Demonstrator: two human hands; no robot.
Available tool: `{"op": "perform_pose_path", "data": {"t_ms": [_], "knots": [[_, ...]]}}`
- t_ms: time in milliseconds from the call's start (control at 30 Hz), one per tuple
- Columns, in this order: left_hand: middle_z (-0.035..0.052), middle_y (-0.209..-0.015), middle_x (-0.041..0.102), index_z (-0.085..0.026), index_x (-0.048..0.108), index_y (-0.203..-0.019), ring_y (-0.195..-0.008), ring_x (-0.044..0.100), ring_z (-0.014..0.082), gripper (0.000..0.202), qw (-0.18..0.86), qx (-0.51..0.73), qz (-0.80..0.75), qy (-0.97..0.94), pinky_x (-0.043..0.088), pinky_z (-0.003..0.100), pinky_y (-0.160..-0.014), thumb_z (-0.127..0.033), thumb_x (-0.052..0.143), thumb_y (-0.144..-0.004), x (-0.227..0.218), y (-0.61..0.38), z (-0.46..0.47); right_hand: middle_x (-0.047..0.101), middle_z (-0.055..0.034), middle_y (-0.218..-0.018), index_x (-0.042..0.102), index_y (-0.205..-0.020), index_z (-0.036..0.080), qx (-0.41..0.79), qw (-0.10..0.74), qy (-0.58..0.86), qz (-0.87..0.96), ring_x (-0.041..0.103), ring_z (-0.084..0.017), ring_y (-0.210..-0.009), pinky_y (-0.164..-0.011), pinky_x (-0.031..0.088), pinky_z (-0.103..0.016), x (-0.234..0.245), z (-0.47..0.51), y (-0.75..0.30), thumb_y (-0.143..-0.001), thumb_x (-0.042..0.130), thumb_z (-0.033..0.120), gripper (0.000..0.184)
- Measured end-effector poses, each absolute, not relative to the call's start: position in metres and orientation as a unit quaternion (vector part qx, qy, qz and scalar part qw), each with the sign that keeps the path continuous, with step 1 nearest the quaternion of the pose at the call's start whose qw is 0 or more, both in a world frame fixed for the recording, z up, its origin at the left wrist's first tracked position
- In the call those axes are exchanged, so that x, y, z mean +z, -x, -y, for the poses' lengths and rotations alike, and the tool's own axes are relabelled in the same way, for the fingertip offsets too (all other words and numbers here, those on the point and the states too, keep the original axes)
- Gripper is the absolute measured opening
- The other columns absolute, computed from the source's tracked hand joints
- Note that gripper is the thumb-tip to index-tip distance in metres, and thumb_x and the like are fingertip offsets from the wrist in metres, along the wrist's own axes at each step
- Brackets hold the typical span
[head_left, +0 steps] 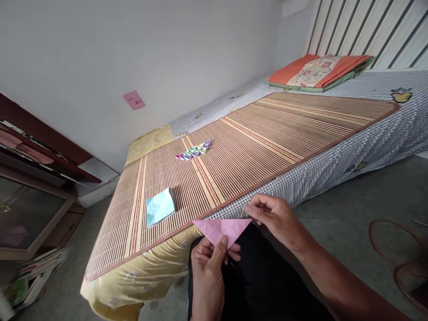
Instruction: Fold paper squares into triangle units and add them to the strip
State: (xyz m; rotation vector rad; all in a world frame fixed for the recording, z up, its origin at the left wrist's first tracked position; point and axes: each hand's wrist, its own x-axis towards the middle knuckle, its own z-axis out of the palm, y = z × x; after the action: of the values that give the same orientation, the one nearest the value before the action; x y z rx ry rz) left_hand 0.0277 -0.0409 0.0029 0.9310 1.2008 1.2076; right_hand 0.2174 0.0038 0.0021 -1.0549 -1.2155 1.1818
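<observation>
A pink sheet of paper, folded into a triangle with crease lines across it, is held over my lap with its long edge away from me. My left hand grips it near the lower point, thumb on top and fingers underneath. At the triangle's right corner is my right hand, its thumb and index finger closed together; whether the paper tip is between them is hard to make out. A stack of light blue creased paper lies on the mat, left of my hands. Farther back rests a zigzag strip of folded coloured paper.
The bamboo mat covers a bed with a checked sheet and yellow cloth. Folded orange bedding sits at the far right. A pink note is on the wall. A wooden cabinet stands left.
</observation>
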Motion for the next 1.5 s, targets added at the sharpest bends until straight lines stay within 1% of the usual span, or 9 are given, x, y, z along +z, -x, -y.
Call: {"op": "perform_pose_path", "data": {"t_ms": [133,267,600,767,967,1167,1267,1367,1500], "knots": [[0.0061,-0.070,0.078,-0.014,0.076,-0.077,-0.055,0.062,0.0114,0.022,0.554,0.536,-0.513,-0.376,0.041,0.022,-0.056,-0.035,0.082,-0.080,0.002,-0.029,0.039,0.058,0.0022,-0.069,0.067,-0.088,0.018,0.563,0.520,0.401,0.502,0.054,-0.013,-0.065,-0.062,0.045,-0.025,0.000,-0.002,-0.212,-0.088,0.073,0.053,0.035],[0.0034,-0.065,0.075,-0.014,0.077,-0.080,-0.054,0.061,0.0115,0.020,0.552,0.550,-0.494,-0.386,0.041,0.022,-0.055,-0.034,0.082,-0.081,0.001,-0.031,0.038,0.058,0.0027,-0.064,0.065,-0.083,0.018,0.682,0.484,0.269,0.477,0.059,-0.015,-0.063,-0.065,0.050,-0.029,-0.005,0.010,-0.179,-0.085,0.075,0.053,0.037],[0.0045,-0.065,0.075,-0.015,0.074,-0.074,-0.054,0.063,0.0129,0.027,0.509,0.525,-0.531,-0.428,0.042,0.023,-0.056,-0.040,0.078,-0.085,0.001,-0.029,0.040,0.055,0.0033,-0.066,0.068,-0.075,0.020,0.502,0.563,0.432,0.495,0.052,-0.012,-0.063,-0.059,0.043,-0.024,0.004,0.001,-0.207,-0.092,0.070,0.040,0.026],[0.0010,-0.055,0.066,-0.016,0.071,-0.072,-0.054,0.056,0.0132,0.033,0.513,0.433,-0.518,-0.530,0.042,0.024,-0.060,-0.043,0.071,-0.090,0.000,-0.030,0.040,0.071,-0.0021,-0.088,0.075,-0.098,0.021,0.483,0.433,0.440,0.621,0.063,-0.017,-0.080,-0.072,0.049,-0.028,0.016,0.001,-0.225,-0.088,0.075,0.038,0.020],[0.0044,-0.060,0.068,-0.016,0.072,-0.070,-0.058,0.059,0.0167,0.039,0.513,0.379,-0.515,-0.573,0.044,0.027,-0.063,-0.047,0.066,-0.094,0.000,-0.029,0.044,0.056,0.0030,-0.065,0.064,-0.071,0.018,0.496,0.418,0.413,0.640,0.047,-0.012,-0.061,-0.057,0.037,-0.025,0.016,0.008,-0.215,-0.095,0.066,0.040,0.032],[0.0072,-0.071,0.075,-0.016,0.074,-0.080,-0.066,0.066,0.0171,0.033,0.493,0.433,-0.534,-0.534,0.045,0.024,-0.061,-0.046,0.068,-0.093,0.002,-0.021,0.040,0.052,0.0034,-0.064,0.062,-0.072,0.020,0.445,0.489,0.441,0.607,0.046,-0.013,-0.059,-0.055,0.035,-0.026,0.014,0.005,-0.224,-0.095,0.066,0.038,0.029],[0.0054,-0.072,0.074,-0.015,0.073,-0.100,-0.059,0.060,0.0114,0.030,0.548,0.466,-0.501,-0.482,0.038,0.017,-0.051,-0.042,0.077,-0.086,0.005,-0.024,0.036,0.052,0.0034,-0.063,0.059,-0.071,0.021,0.417,0.504,0.449,0.609,0.046,-0.013,-0.058,-0.053,0.035,-0.026,0.017,0.008,-0.218,-0.096,0.063,0.034,0.028],[-0.0010,-0.051,0.063,-0.013,0.070,-0.091,-0.037,0.036,0.0026,0.027,0.656,0.462,-0.456,-0.385,0.019,0.014,-0.040,-0.039,0.078,-0.086,0.006,-0.031,0.033,0.050,0.0039,-0.062,0.057,-0.071,0.021,0.399,0.515,0.437,0.620,0.045,-0.012,-0.056,-0.053,0.036,-0.026,0.019,0.014,-0.204,-0.097,0.061,0.030,0.027],[-0.0002,-0.055,0.063,-0.012,0.067,-0.078,-0.043,0.045,0.0021,0.027,0.730,0.479,-0.401,-0.278,0.029,0.011,-0.044,-0.030,0.087,-0.077,0.004,-0.032,0.029,0.057,0.0035,-0.063,0.061,-0.076,0.021,0.439,0.510,0.409,0.617,0.051,-0.013,-0.058,-0.057,0.041,-0.025,0.026,0.020,-0.196,-0.095,0.065,0.031,0.022]]}}
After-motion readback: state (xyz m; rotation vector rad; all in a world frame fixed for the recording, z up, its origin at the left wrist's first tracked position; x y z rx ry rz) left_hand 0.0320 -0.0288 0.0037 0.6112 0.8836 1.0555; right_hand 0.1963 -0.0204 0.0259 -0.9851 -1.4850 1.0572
